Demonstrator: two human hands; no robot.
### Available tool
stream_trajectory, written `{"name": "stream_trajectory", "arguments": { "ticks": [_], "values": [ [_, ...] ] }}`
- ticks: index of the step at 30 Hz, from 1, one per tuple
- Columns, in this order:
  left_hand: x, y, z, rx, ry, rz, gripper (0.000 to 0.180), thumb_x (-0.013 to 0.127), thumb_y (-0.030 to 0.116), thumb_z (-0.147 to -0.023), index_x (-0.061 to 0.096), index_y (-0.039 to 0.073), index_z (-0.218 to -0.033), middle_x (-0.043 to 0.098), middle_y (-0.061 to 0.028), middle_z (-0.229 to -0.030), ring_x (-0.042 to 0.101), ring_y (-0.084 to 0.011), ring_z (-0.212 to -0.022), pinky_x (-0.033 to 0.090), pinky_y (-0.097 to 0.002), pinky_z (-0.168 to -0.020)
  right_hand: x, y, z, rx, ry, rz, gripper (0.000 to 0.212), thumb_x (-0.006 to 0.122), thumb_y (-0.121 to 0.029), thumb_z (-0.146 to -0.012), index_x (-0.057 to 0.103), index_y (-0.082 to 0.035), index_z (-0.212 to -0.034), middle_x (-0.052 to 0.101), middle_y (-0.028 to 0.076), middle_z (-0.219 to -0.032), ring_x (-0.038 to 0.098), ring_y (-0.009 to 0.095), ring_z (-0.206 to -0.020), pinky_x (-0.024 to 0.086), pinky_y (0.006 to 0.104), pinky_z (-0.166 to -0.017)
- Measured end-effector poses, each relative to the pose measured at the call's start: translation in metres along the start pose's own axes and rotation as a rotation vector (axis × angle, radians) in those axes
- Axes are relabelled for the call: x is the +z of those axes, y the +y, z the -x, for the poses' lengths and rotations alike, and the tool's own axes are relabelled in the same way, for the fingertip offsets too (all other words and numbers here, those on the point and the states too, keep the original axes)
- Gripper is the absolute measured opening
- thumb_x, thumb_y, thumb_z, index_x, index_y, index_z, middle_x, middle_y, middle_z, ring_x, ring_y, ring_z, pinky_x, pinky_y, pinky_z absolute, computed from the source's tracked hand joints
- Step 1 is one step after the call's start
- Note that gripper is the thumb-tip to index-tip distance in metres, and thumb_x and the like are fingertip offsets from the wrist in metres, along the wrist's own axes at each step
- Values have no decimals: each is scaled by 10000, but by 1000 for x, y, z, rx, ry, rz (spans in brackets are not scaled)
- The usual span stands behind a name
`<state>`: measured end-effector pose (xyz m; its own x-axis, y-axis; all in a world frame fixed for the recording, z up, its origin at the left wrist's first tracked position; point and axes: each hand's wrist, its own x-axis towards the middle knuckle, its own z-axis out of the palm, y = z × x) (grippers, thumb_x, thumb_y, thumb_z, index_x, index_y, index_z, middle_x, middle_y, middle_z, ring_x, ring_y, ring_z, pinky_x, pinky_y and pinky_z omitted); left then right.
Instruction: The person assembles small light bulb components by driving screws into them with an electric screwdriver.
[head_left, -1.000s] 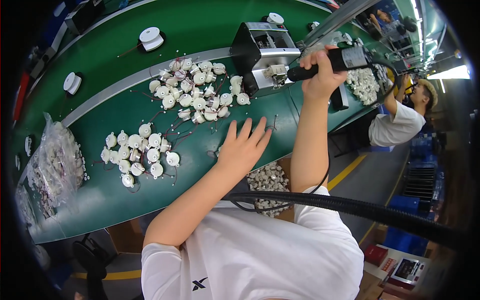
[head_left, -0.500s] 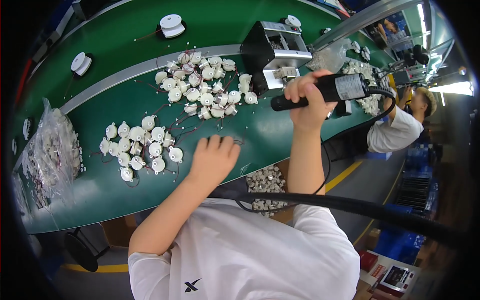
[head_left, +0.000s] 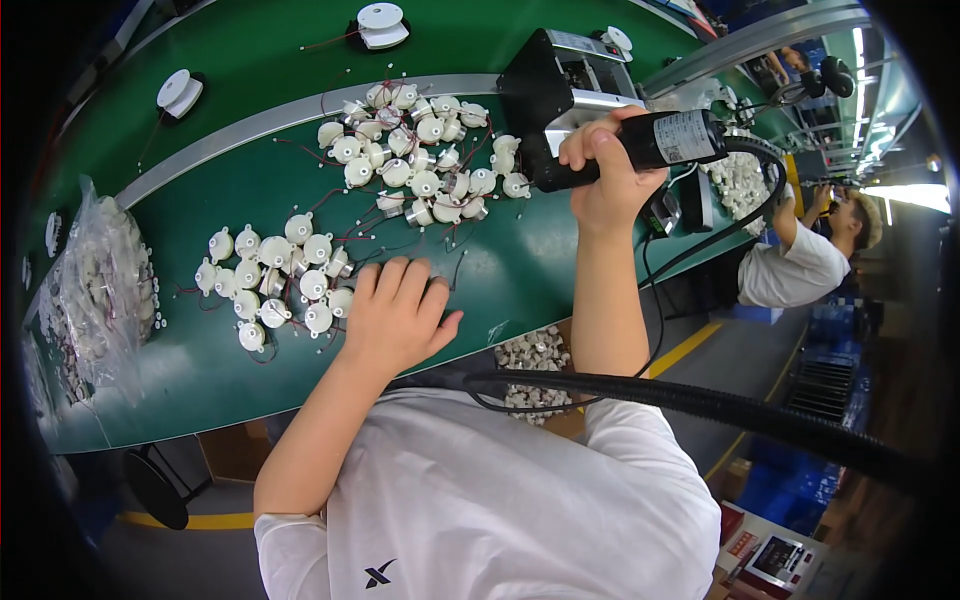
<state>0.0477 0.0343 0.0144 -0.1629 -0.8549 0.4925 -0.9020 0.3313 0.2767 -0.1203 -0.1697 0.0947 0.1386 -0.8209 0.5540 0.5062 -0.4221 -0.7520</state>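
My right hand is wrapped round a black cylindrical electric screwdriver, held above the bench with a cable at its far end. The driver's other end points left, close to the black-and-silver machine. Palm down, my left hand is at the bench's near edge with fingers apart and thumb out. Beside its fingers lies the near-left group of small round white motors with red and dark wires; the hand partly hides one. A larger group of the same motors lies farther back.
A clear plastic bag of parts lies at the far left. Behind a metal rail, white spools sit on the green belt. The black-and-silver machine stands at the back. Below the edge is a box of parts. A co-worker is at right.
My left hand has moved left toward the near motors, and its fingers have spread with the thumb out. The right hand keeps its grip on the screwdriver. The whole view has shifted slightly.
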Motion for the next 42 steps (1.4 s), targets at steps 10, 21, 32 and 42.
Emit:
{"name": "stream_trajectory", "arguments": {
  "ticks": [10, 21, 32, 42],
  "values": [
    [-2, 32, -26, -42, -72, 80, 606, 764, 379, -667, 624, 108, -1190, 518, -174, -1296, 475, -347, -1205, 375, -531, -988, 0, 10, 1, 24, -30, 25, 265, 575, 119, -808, 530, 30, -1053, 579, 90, -711, 530, 176, -528, 482, 354, -517],
    [55, 36, -83, -185, -45, 44, 731, 776, 437, -705, 577, 134, -1341, 446, -175, -1451, 419, -355, -1305, 320, -604, -1032, -3, 11, 2, 21, -85, -14, 280, 576, 125, -806, 510, 43, -1066, 589, 109, -704, 537, 178, -535, 480, 340, -527],
    [71, 21, -88, -131, -57, -31, 653, 738, 467, -767, 565, 240, -1355, 372, -30, -1553, 445, -354, -1304, 319, -623, -1000, -7, 13, 1, -24, -180, 135, 291, 533, 108, -814, 505, 6, -1085, 530, 94, -674, 481, 181, -519, 463, 366, -517],
    [74, 20, -88, -145, -33, -20, 603, 751, 441, -759, 598, 248, -1309, 396, -15, -1535, 414, -335, -1329, 317, -622, -999, -7, 17, 10, -49, -152, 44, 310, 649, 143, -776, 544, 35, -1047, 637, 100, -710, 608, 143, -581, 529, 271, -563]
  ]
}}
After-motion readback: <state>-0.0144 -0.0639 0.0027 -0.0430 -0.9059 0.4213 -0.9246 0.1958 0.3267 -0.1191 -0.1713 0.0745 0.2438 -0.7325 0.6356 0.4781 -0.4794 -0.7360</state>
